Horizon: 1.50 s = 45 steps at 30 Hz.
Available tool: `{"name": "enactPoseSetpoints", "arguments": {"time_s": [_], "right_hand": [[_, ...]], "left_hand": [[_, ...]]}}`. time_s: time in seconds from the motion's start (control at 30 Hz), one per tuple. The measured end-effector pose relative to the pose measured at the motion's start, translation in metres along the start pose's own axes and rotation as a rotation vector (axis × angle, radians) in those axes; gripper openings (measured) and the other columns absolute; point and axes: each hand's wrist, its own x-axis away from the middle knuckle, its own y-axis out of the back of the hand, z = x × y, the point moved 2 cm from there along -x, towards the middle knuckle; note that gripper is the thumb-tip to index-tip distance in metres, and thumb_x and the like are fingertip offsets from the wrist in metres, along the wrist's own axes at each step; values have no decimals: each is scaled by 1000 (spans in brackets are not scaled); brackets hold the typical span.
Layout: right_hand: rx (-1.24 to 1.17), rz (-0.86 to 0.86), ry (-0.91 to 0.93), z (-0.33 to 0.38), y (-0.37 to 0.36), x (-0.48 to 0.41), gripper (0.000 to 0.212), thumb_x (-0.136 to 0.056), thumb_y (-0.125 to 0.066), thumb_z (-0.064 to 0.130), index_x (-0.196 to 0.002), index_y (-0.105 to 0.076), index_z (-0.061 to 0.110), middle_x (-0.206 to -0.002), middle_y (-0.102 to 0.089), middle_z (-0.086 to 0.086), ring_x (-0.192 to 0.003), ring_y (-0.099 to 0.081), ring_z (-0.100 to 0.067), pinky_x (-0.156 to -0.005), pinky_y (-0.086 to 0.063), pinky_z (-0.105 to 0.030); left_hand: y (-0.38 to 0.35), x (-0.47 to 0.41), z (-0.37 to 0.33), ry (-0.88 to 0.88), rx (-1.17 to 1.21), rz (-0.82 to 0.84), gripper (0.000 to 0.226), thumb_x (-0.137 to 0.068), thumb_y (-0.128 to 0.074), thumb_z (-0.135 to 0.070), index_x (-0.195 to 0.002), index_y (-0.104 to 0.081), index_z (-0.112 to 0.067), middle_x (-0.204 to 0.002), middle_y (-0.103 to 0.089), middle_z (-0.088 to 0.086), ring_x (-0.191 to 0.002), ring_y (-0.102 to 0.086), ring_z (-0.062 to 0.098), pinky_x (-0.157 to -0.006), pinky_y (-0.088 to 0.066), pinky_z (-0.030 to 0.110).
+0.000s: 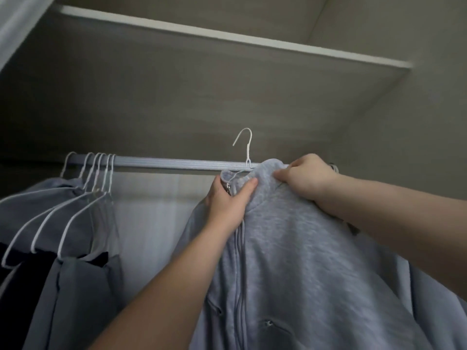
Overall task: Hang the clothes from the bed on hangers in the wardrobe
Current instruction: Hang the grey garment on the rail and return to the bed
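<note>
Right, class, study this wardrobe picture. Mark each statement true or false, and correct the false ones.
1. The white wire hanger carrying the garment is already hooked over the grey metal rail. False: its hook stands above the rail, not on it.
2. The left hand and the right hand both grip the light grey zip-up sweatshirt near its collar. True.
3. Several other white wire hangers hang at the rail's left end. True.
4. Those hangers are all bare. False: grey and dark clothes hang from them.
</note>
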Motion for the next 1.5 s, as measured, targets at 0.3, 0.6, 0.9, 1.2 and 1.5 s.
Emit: {"name": "enactPoseSetpoints", "arguments": {"time_s": [0.3,0.6,0.9,1.2,1.5], "right_hand": [[-16,11,-77,-9,-63,-12,43,-79,-71,35,-105,-66,1,-99,-69,-18,-91,-68,-32,-77,-55,-36],[34,129,-151,-21,-73,-2,39,-87,-67,31,-108,-65,-2,-85,-62,-13,-66,-56,-22,-54,-41,-23],[1071,74,524,-9,-61,38,39,-98,-35,42,-127,-41,16,-133,-46,-7,-123,-45,-30,-92,-40,-42],[1421,191,529,-50,-43,48,86,-94,-34,52,-153,10,6,-162,12,-10,-150,4,-23,-115,-17,-50],[1593,225,365,-96,15,29,99,-90,-38,63,-153,8,1,-162,11,-18,-150,5,-29,-119,-10,-50]], "left_hand": [[6,-4,58,133,51,-14,88,-55,-62,-90,-113,-65,-23,-104,-74,-3,-99,-69,18,-94,-54,43],[13,-1,76,169,-100,55,73,-62,-60,-76,-119,-58,-30,-117,-69,-5,-110,-64,20,-100,-50,42],[-8,-4,59,38,-81,191,79,-82,-48,-74,-146,-44,-29,-126,-60,-2,-122,-54,17,-111,-38,40],[-68,6,58,55,-27,288,93,-68,-32,-86,-148,-37,-40,-160,-28,2,-142,-36,21,-118,-28,43],[-175,24,49,72,96,476,74,-94,-40,-68,-157,-24,-32,-165,-21,0,-149,-26,19,-122,-21,40]]}}
